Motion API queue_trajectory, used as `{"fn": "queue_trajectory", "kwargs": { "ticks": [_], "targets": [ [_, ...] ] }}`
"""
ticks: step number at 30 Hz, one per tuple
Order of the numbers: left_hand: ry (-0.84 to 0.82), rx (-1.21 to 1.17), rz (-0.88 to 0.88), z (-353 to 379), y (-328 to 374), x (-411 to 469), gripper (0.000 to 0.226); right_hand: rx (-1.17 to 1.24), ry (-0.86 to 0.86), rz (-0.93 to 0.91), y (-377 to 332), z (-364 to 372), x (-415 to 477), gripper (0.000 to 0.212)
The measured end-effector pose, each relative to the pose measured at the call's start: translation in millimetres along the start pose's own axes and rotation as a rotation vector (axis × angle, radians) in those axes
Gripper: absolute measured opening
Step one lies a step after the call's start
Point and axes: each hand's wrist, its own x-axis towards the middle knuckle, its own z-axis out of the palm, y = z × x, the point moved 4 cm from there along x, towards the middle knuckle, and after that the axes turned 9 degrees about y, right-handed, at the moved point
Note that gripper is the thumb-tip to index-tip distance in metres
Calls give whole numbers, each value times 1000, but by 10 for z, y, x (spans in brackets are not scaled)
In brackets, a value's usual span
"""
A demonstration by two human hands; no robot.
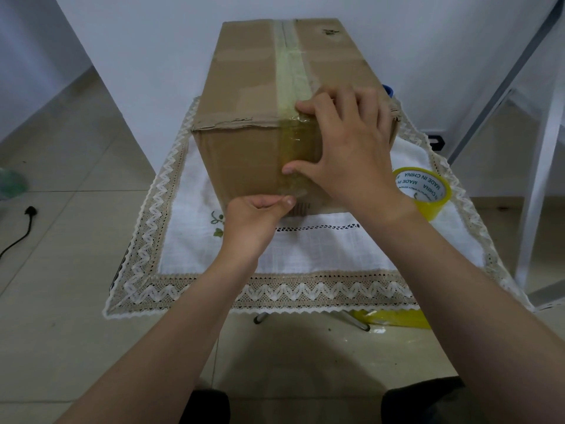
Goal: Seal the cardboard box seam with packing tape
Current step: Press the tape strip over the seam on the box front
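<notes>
Box (244, 166): tape (289, 84) laid along top seam. Our right hand (345, 154) spread flat, left hand (260, 215) pinching the tape end; pressing-down remains.

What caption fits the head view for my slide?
Both hands, left and right, press tape down the cardboard box front; roll beside.
</notes>
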Motion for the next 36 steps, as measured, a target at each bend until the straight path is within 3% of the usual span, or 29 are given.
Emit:
{"fn": "queue_trajectory", "kwargs": {
  "ticks": [6,8,11,15,17,24,28,33,36],
  "targets": [
    [7,11,-36,1,12,-34,23,176,58,120,59,-52,105,43],
    [8,13,-37,-1,7,-38,22,155,58,131,60,-32,102,39],
    [10,21,-33,-3,-1,-21,21,136,28,98,70,-25,83,44],
    [8,-4,-3,5,-7,3,19,53,-60,5,61,-31,30,71],
    [8,-4,-7,10,-14,4,19,48,-69,1,70,-28,25,75],
    [25,19,-8,-7,-2,-2,19,321,92,184,147,-37,118,26],
    [29,45,-34,-1,-4,-3,18,260,56,103,150,-43,87,33],
    [23,54,-21,3,16,-25,7,101,-52,-19,101,-59,9,60],
    [9,62,-14,9,41,-46,6,115,-35,-10,115,-59,18,57]
  ]
}}
